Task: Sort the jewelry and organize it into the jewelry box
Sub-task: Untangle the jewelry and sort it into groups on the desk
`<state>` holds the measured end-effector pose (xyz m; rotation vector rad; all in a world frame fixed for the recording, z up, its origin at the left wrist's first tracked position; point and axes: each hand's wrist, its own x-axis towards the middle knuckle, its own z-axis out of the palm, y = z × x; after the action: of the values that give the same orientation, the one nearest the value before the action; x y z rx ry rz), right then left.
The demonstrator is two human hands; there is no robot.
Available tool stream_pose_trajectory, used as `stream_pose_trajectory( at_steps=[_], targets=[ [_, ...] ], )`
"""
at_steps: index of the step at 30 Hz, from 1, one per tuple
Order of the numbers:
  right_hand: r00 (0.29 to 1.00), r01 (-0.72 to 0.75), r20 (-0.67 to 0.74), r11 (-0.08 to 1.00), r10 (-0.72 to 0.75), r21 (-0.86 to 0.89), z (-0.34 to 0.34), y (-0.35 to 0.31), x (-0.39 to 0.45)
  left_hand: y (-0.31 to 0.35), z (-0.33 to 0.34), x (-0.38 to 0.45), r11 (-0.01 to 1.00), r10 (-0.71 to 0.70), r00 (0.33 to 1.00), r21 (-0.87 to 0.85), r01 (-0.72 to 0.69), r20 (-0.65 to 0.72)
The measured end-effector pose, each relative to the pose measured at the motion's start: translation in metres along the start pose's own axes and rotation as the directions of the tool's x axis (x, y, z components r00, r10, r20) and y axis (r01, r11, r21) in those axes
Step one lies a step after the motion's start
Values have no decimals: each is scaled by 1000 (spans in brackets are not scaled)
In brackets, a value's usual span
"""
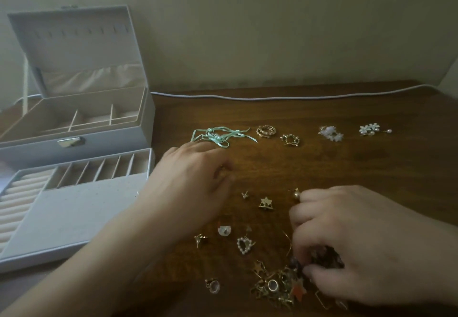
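Note:
My left hand (193,178) lies on the wooden table just below a mint ribbon piece (218,136), its fingers curled down; whether they pinch anything is hidden. My right hand (347,244) reaches into a tangled jewelry pile (277,288) at the near edge, its fingers curled round a dark beaded piece (324,257). The white jewelry box (146,118) stands at the left with its lid up and its lower drawer (74,210) pulled out. Sorted along the far row lie gold hoop earrings (266,131) and white flower earrings (330,133).
Loose pieces lie between my hands: a star earring (266,204), a pearl heart (245,245), a gold ball stud (296,194), a ring (213,286). A white cable (272,98) runs along the table's back edge by the wall.

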<state>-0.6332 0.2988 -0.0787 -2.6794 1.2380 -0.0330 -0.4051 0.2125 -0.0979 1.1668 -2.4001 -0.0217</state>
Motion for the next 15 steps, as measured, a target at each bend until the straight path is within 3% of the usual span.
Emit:
stream_pose_trajectory(
  at_steps=[6,10,15],
  targets=[
    [989,-81,-101,969,107,234,-10,9,-2,17,-9,-5,976,31,999,-216,-32,-9],
    [934,-45,-294,882,204,470,-7,5,7,31,-4,-8,832,76,990,-555,3,119],
    [845,7,-410,758,345,652,9,-4,19,31,2,-6,700,19,994,-711,61,103]
  ],
)
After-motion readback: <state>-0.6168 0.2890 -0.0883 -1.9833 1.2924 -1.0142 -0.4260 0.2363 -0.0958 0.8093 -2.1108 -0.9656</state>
